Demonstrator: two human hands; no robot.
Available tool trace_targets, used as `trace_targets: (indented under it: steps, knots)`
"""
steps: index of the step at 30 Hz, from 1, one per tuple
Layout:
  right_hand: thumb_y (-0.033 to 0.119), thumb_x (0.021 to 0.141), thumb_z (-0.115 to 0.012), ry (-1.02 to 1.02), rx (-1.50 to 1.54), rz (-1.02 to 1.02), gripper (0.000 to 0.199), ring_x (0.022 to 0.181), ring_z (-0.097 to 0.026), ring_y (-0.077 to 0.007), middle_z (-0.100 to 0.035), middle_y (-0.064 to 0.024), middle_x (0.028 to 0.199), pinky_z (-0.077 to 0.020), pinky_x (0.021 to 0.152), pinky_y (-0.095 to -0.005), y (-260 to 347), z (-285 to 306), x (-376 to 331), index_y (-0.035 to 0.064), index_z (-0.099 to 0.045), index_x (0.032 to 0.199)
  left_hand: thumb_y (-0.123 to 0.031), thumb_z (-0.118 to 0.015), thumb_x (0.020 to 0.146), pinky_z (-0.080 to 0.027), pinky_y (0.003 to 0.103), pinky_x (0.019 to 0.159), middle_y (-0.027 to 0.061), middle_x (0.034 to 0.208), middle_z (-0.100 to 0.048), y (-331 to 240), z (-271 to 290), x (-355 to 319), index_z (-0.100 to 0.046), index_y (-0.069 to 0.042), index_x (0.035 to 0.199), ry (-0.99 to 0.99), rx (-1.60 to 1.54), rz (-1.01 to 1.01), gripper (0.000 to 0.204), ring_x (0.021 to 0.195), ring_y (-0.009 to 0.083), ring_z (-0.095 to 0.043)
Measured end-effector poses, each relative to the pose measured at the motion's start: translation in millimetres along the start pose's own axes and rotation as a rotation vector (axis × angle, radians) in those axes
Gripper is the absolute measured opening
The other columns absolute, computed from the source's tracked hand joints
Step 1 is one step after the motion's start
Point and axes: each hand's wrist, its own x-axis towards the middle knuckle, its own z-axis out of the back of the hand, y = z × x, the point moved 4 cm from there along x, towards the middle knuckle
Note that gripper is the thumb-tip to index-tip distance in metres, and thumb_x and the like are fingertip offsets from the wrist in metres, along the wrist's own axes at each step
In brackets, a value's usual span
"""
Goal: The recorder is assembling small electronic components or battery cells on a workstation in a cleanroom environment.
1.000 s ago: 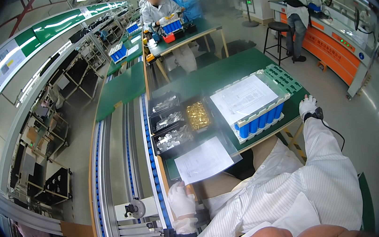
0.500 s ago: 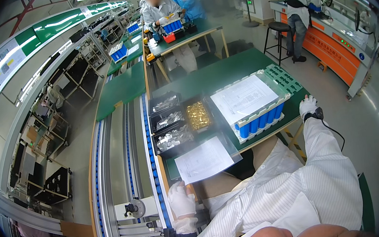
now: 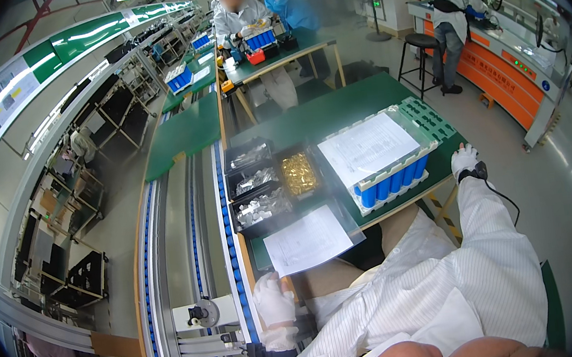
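My left hand [image 3: 274, 301], in a white glove, rests at the near left edge of the green table beside the conveyor rail, with nothing seen in it. My right hand [image 3: 464, 161], gloved too, lies on the table's right edge with its fingers laid out and empty. Between them stands a battery pack of blue cylindrical cells [image 3: 395, 183] in white frames. On top of it lies a printed sheet [image 3: 370, 147] under a clear cover. Nearer to my left hand is another printed sheet [image 3: 308, 240] in a clear sleeve, reaching over the front edge.
Black bins [image 3: 259, 209] of silvery metal parts line the table's left side, next to a bin of brass-coloured parts [image 3: 298, 174]. A green plastic grid [image 3: 428, 118] sits behind the pack. Conveyor rails [image 3: 200, 260] run along the left. Beyond, people work at another table [image 3: 312, 41].
Both my hands stay where they were. At the far table, the co-worker in white has shifted slightly; nothing on my table has moved.
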Motion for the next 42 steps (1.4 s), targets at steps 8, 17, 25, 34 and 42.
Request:
trace_targets:
  steps: [8,17,25,34,42]
  knots:
    - [0.035,0.1,-0.046,0.027,0.017,0.004,0.054,0.14,-0.036,-0.0355,-0.039,-0.0142,0.155,-0.0361,0.114,-0.0497,1.7,-1.9,-1.2,0.0069,-0.049,0.146,-0.01,-0.069,0.083,-0.042,0.047,0.103,0.0138,0.119,-0.065,0.0,2.4,-0.2,-0.067,-0.005,0.113,0.011,0.018,0.025,0.031,0.117,0.0356,-0.056]
    - [0.036,0.099,-0.048,-0.023,0.023,-0.009,0.054,0.138,-0.037,-0.0349,-0.043,-0.0132,0.15,-0.0356,0.113,-0.051,-9.0,-3.6,0.1,0.0071,-0.05,0.145,-0.006,-0.069,0.075,-0.043,0.047,0.104,0.0161,0.118,-0.065,-0.8,3.0,1.5,-0.067,-0.004,0.113,0.036,-0.007,0.005,0.038,0.117,0.037,-0.057]
    - [0.032,0.088,-0.056,-0.343,-0.17,0.188,0.03,0.101,-0.065,-0.0363,-0.069,-0.0164,0.106,-0.0484,0.088,-0.0507,-22.4,8.6,-3.2,0.0086,-0.07,0.1,-0.001,-0.065,0.078,-0.046,0.046,0.098,0.021,0.11,-0.066,1.1,-10.4,11.2,-0.065,0.002,0.111,0.024,-0.08,-0.081,0.034,0.107,0.0406,-0.059]
    - [0.038,0.102,-0.041,0.156,0.119,-0.021,0.061,0.149,-0.023,-0.0429,-0.029,-0.0153,0.162,-0.0264,0.12,-0.0528,7.7,34.5,-32.4,0.0085,-0.035,0.155,-0.023,-0.068,0.088,-0.049,0.046,0.069,0.0248,0.083,-0.069,24.7,-24.3,9.4,-0.075,-0.001,0.098,-0.052,-0.006,-0.066,0.025,0.072,0.0411,-0.063]
    - [0.038,0.1,-0.041,0.002,-0.225,0.167,0.06,0.139,-0.038,-0.0394,-0.042,-0.021,0.15,-0.0264,0.118,-0.0531,-9.0,-13.8,-2.8,0.003,-0.044,0.149,0.0,-0.065,0.082,-0.046,0.044,0.097,0.0201,0.113,-0.064,-1.7,1.1,3.8,-0.065,0.002,0.111,0.059,-0.031,-0.04,0.029,0.107,0.0383,-0.059]
